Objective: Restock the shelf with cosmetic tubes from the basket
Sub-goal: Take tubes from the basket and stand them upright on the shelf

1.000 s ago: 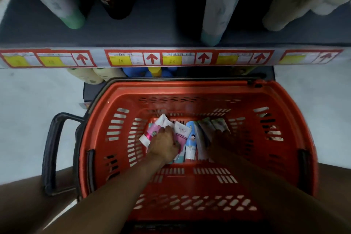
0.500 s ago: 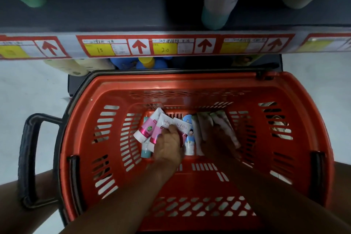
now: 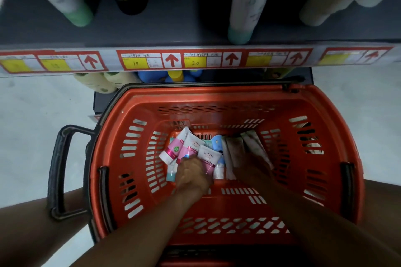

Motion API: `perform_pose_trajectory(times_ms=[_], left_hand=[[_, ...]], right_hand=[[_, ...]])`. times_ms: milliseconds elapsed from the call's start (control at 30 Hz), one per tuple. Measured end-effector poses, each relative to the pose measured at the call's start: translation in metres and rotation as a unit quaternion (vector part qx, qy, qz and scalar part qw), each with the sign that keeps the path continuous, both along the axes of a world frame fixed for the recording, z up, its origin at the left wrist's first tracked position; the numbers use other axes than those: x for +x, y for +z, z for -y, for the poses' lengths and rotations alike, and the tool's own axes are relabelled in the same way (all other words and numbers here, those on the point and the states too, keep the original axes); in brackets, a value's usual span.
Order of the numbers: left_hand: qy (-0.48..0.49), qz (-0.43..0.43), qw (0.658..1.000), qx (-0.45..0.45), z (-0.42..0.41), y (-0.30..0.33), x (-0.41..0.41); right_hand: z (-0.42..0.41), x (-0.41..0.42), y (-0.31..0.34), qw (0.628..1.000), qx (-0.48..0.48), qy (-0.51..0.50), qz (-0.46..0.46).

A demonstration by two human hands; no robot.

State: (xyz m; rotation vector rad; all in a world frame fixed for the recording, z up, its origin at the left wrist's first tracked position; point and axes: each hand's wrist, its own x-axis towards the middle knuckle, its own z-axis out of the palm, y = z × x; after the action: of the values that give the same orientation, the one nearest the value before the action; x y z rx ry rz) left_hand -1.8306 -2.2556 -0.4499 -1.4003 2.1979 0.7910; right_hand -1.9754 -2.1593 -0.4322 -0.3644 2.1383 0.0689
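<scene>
A red plastic basket (image 3: 325, 180) stands on the floor below the shelf edge (image 3: 195, 60). Several cosmetic tubes lie at its bottom. My left hand (image 3: 192, 174) reaches down and grips the pink and white tubes (image 3: 191, 146), which fan out above its knuckles. My right hand (image 3: 251, 171) lies in shadow on the grey tubes (image 3: 243, 147) to the right, and its fingers seem to curl round them. A blue and white tube (image 3: 217, 143) lies between the two bunches.
The dark shelf (image 3: 173, 17) above holds tall bottles with green caps (image 3: 80, 15) and cream bottles at the right. Price labels with red arrows line its front edge. A black basket handle (image 3: 58, 171) hangs at the left. Pale floor lies on both sides.
My left hand has gathered more pink and white tubes into a fan. The right hand has closed in on the grey tubes. The view shifted slightly.
</scene>
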Motion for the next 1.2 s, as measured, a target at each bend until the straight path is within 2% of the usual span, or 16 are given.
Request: perform_pose_trajectory(times_ms=[33, 133, 267, 467, 567, 800, 1200], left_hand=[[0.01, -0.011, 1.0, -0.006, 0.001, 0.003, 0.001], [0.023, -0.024, 0.999, -0.004, 0.006, 0.019, 0.003], [0.032, -0.047, 0.998, -0.003, 0.012, 0.044, 0.005], [0.063, -0.131, 0.989, 0.01, 0.017, 0.093, 0.008], [0.064, -0.177, 0.982, -0.012, 0.016, 0.117, 0.012], [0.071, -0.282, 0.954, -0.074, 0.008, 0.171, 0.018], [0.054, -0.407, 0.896, -0.17, -0.001, 0.266, 0.005]], right_hand=[[-0.004, 0.001, -0.003, 0.999, -0.022, -0.033, -0.011], [-0.01, 0.005, 0.002, 0.997, -0.031, -0.05, -0.044], [-0.011, 0.008, 0.023, 0.989, -0.101, -0.085, -0.06], [-0.016, 0.015, 0.07, 0.973, -0.167, -0.097, -0.126], [-0.02, 0.018, 0.094, 0.962, -0.207, -0.105, -0.143], [-0.028, 0.019, 0.157, 0.929, -0.299, -0.114, -0.187], [-0.038, 0.022, 0.259, 0.858, -0.415, -0.129, -0.274]])
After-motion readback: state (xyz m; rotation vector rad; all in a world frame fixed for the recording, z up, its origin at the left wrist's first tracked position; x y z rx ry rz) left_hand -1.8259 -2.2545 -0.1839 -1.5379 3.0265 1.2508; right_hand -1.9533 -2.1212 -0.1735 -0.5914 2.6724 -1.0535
